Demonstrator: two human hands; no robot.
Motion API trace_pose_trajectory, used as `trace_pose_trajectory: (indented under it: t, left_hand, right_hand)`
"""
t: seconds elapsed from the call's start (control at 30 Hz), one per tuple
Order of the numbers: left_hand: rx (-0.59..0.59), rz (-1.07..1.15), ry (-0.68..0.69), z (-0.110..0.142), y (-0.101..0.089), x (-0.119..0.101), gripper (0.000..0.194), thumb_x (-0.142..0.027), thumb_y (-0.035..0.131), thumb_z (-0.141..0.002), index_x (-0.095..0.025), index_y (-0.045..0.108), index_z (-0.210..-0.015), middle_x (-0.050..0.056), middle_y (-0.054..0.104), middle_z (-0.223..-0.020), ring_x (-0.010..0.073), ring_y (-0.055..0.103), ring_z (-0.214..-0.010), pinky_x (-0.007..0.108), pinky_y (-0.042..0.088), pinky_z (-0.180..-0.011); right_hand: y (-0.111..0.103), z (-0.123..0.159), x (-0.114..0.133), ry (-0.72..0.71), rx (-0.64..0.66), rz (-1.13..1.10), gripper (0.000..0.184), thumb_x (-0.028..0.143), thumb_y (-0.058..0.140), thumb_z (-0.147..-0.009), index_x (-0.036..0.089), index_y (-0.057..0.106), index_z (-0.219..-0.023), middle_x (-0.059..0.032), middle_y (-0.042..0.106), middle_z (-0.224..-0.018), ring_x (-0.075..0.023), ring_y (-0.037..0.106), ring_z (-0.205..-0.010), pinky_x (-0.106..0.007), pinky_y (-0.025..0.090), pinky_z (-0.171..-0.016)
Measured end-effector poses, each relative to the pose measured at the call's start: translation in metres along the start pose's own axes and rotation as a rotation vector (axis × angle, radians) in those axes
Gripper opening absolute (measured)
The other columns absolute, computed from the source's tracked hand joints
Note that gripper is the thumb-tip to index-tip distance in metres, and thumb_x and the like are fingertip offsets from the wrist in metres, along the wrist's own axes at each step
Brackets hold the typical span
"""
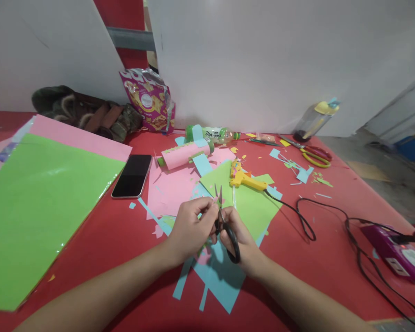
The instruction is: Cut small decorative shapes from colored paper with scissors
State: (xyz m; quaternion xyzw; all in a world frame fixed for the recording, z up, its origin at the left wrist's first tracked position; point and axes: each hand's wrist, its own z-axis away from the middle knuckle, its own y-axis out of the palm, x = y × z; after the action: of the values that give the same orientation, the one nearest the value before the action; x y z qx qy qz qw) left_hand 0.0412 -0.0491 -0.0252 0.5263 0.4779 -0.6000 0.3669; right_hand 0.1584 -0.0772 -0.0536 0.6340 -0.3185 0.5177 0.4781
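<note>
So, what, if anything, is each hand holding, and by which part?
The right hand holds scissors by their black handles; the left hand pinches a pink scrap, exact part unclear.

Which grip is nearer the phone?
Left. The left grip is right of the phone and closer to the wearer; the right grip is farther right, on the left grip's far side from it.

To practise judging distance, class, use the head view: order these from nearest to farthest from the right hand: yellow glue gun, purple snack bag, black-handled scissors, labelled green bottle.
1. Black-handled scissors: in the right hand's grip.
2. Yellow glue gun: just beyond the hand.
3. Labelled green bottle: lying toward the back.
4. Purple snack bag: standing at the back left.
</note>
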Motion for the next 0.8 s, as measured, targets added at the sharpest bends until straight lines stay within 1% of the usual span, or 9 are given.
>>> trace_pose_trajectory:
  t: [0.33, 0.53, 0.7, 0.73, 0.8]
  left_hand:
    - [-0.001, -0.005, 0.003, -0.001, -0.001, -0.001, 0.033, -0.025, 0.039, -0.080, -0.016, 0.034, -0.049, -0.007, 0.040, -0.037, 0.0039, 0.040, -0.035, 0.016, 0.029, -0.039]
    - [0.013, -0.025, 0.012, -0.004, -0.004, -0.003, 0.030, -0.024, 0.039, -0.079, -0.016, 0.039, -0.050, -0.007, 0.041, -0.037, 0.0048, 0.041, -0.035, 0.016, 0.030, -0.039]
    - [0.090, -0.042, -0.001, -0.009, -0.012, -0.004, 0.029, -0.025, 0.040, -0.077, -0.016, 0.039, -0.049, -0.006, 0.044, -0.040, 0.0047, 0.040, -0.037, 0.016, 0.029, -0.038]
    - [0.126, -0.046, -0.015, -0.010, -0.014, -0.004, 0.029, -0.025, 0.040, -0.076, -0.015, 0.040, -0.049, -0.006, 0.045, -0.041, 0.0047, 0.040, -0.036, 0.016, 0.029, -0.038]
    - [0.237, -0.055, -0.051, -0.013, -0.018, -0.005, 0.028, -0.025, 0.038, -0.076, -0.015, 0.043, -0.050, -0.005, 0.046, -0.043, 0.0049, 0.040, -0.037, 0.016, 0.029, -0.038]
  right_hand:
    - [0.001, 0.002, 0.000, 0.010, -0.034, -0.012, 0.039, 0.052, 0.054, -0.068, 0.021, 0.033, -0.075, 0.0046, 0.038, -0.065, -0.0093, 0.037, -0.057, -0.023, 0.030, -0.053]
    - [0.000, 0.000, 0.000, 0.058, -0.064, -0.031, 0.041, 0.053, 0.058, -0.064, 0.022, 0.032, -0.074, 0.0069, 0.038, -0.061, -0.0067, 0.039, -0.047, -0.021, 0.031, -0.046]
    - [-0.003, -0.003, -0.004, 0.024, -0.101, -0.070, 0.037, 0.051, 0.056, -0.067, 0.023, 0.033, -0.075, 0.0065, 0.043, -0.061, -0.0082, 0.046, -0.048, -0.023, 0.037, -0.047]
    - [-0.004, -0.003, -0.005, 0.009, -0.095, -0.097, 0.036, 0.050, 0.056, -0.068, 0.023, 0.033, -0.076, 0.0061, 0.044, -0.062, -0.0087, 0.047, -0.049, -0.023, 0.038, -0.047]
    - [-0.007, -0.004, -0.008, -0.031, -0.089, -0.153, 0.034, 0.049, 0.055, -0.069, 0.023, 0.035, -0.078, 0.0052, 0.045, -0.066, -0.0094, 0.048, -0.052, -0.024, 0.038, -0.049]
